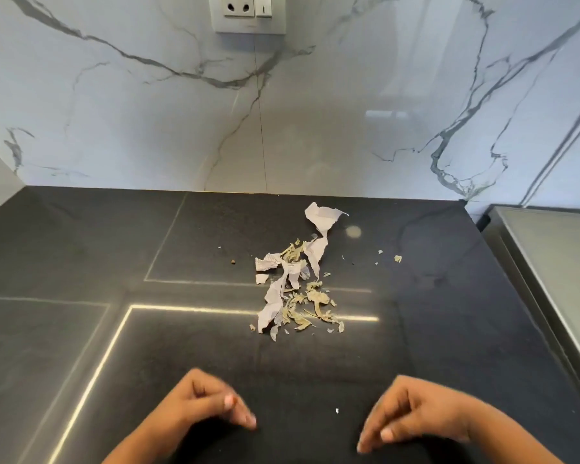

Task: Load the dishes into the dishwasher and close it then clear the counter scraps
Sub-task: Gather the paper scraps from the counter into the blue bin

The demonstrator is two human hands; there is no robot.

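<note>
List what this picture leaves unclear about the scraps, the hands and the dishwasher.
- Dishwasher: not in the head view, so loaded or closed cannot be told.
- Left hand and right hand: motion-blurred, wrists cut by the bottom edge.
- Scraps: what the greenish bits are is too small to tell.
- Steel surface: cut by the right edge.

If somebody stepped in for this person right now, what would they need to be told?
Left hand: loosely curled, holding nothing, low over the near counter.
Right hand: the same, empty.
Scraps: torn paper and dried leafy bits piled mid-counter, with stray crumbs to its right and one fleck between the hands.
Done: cannot tell; dishwasher and dishes are out of view.
Left: gather the scraps and clear them off; no bin is in view.
</note>
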